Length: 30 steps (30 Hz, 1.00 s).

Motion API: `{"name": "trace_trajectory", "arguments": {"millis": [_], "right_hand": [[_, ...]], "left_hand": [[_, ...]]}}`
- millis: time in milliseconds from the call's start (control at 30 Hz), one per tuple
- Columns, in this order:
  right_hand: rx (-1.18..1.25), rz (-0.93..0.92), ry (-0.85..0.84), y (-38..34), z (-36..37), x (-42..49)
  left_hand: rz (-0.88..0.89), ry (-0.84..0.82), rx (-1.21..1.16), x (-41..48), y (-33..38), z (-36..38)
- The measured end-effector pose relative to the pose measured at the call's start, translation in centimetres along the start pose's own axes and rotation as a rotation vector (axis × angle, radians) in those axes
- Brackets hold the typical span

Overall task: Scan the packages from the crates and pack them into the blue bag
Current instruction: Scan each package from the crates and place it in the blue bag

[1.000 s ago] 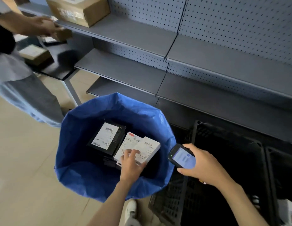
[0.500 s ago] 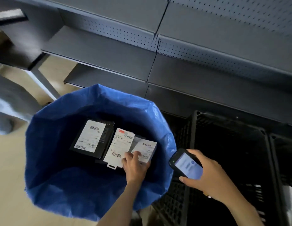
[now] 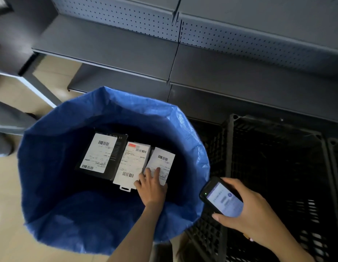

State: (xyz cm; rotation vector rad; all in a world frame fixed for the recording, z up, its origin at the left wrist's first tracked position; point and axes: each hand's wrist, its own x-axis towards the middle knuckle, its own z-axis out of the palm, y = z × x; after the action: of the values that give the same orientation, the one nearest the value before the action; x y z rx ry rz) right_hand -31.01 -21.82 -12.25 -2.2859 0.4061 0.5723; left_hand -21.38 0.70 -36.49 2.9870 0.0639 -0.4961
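- The left hand (image 3: 152, 188) had its fingers (image 3: 155, 172) nearly straight, flat on a small labelled package (image 3: 164, 159) at centre frame.
- The right hand (image 3: 256, 214) gripped a handheld scanner (image 3: 222, 198) at lower right.
- That package lay inside the blue bag (image 3: 70, 208), beside a white package (image 3: 131, 163).
- A black crate (image 3: 277, 148) stood at right.

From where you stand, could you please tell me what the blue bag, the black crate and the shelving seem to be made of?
The blue bag looks like woven plastic sheet, slightly glossy: a fine weave glints along its crinkled rim. The black crate seems moulded hard plastic, matte, with lattice walls. The shelving is probably painted sheet metal, matte grey, with a perforated back panel.
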Motion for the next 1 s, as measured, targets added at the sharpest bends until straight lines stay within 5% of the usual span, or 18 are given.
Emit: {"name": "trace_trajectory", "arguments": {"millis": [333, 533, 1000], "right_hand": [[0.017, -0.012, 0.032, 0.1, 1.1, -0.7], [0.057, 0.0, 0.051, 0.6, 2.1, -1.5], [0.158, 0.052, 0.219, 2.9, 0.4, -6.3]], "left_hand": [[0.145, -0.21, 0.172, 0.2, -1.3, 0.8], [0.134, -0.352, 0.024, 0.4, -1.1, -0.4], [0.626, -0.005, -0.02, -2.1, -1.1, -9.5]]}}
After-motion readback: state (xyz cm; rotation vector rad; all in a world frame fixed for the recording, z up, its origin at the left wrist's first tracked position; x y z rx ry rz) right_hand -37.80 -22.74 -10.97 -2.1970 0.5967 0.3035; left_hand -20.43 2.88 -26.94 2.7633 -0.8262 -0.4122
